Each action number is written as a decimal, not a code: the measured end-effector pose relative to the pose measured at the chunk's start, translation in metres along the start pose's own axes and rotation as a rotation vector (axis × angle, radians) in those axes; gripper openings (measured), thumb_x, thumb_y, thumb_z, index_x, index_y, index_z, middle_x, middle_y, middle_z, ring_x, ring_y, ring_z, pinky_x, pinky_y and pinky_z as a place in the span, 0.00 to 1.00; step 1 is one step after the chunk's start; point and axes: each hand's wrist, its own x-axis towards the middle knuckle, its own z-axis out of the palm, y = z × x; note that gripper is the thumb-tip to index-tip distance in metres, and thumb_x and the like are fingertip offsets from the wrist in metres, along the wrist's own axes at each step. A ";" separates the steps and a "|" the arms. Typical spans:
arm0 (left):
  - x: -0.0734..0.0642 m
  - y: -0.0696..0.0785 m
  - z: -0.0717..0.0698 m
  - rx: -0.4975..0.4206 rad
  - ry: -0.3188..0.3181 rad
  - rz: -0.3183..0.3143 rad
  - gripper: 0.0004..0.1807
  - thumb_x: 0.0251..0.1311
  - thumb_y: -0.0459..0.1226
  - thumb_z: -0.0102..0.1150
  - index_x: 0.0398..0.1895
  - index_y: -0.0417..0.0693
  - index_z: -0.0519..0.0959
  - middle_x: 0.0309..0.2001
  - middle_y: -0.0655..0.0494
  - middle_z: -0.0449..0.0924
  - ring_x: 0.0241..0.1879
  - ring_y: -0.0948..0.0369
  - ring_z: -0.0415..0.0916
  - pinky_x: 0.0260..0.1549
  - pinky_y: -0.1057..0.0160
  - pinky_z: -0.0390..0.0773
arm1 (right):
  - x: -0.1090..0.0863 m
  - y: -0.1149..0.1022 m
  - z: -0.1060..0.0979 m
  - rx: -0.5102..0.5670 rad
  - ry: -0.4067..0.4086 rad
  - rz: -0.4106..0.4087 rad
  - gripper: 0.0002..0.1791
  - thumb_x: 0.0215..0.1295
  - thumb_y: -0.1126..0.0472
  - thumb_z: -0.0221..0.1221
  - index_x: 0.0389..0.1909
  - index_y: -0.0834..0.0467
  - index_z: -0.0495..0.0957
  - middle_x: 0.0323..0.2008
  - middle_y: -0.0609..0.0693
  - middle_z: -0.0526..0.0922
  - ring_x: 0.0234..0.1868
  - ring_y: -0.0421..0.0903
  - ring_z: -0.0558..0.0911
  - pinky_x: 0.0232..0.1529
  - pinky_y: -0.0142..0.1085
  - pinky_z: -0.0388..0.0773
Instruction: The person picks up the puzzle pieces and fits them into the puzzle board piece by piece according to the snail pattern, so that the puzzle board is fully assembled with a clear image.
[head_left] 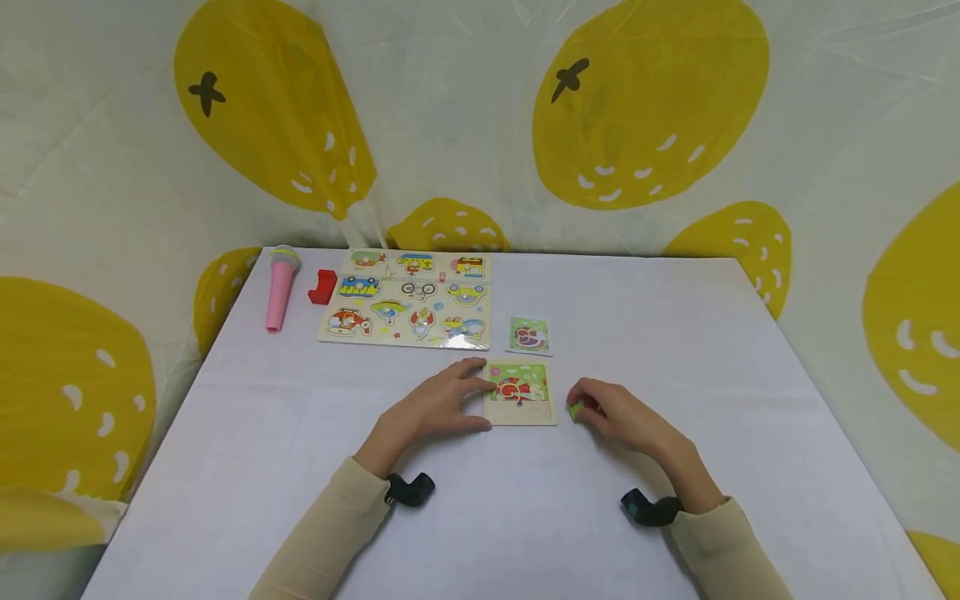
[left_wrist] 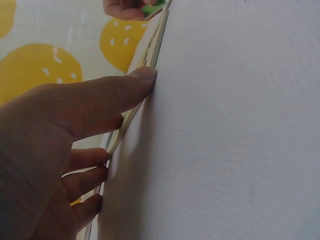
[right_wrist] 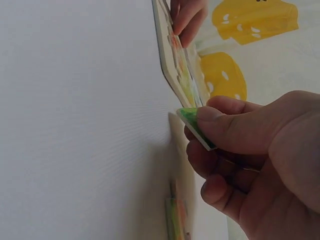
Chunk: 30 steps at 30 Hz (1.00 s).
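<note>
A small wooden puzzle board (head_left: 517,415) lies flat on the white table, its upper part filled with green and red picture pieces and its lower strip bare wood. My left hand (head_left: 438,404) rests along the left side of this board, fingers spread; the thumb touches near the lower corner and a fingertip lies on the picture. In the left wrist view the thumb (left_wrist: 112,95) meets the board's edge. Just right of the board, my right hand (head_left: 618,414) pinches a green puzzle piece (right_wrist: 192,125) between thumb and fingers, held apart from the board.
Behind the board lies a small stack of picture pieces (head_left: 528,335). Farther left is a large vehicle peg puzzle (head_left: 390,333), with a red block (head_left: 322,287) and a pink toy microphone (head_left: 278,292) beside it. A lemon-patterned curtain (head_left: 450,100) hangs behind the table.
</note>
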 end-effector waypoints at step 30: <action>0.001 -0.001 0.001 0.010 0.000 -0.016 0.34 0.54 0.57 0.70 0.65 0.61 0.78 0.77 0.54 0.58 0.76 0.53 0.58 0.73 0.52 0.64 | 0.051 -0.044 0.024 0.118 0.076 -0.034 0.04 0.66 0.61 0.65 0.39 0.56 0.82 0.31 0.45 0.83 0.29 0.37 0.76 0.31 0.27 0.75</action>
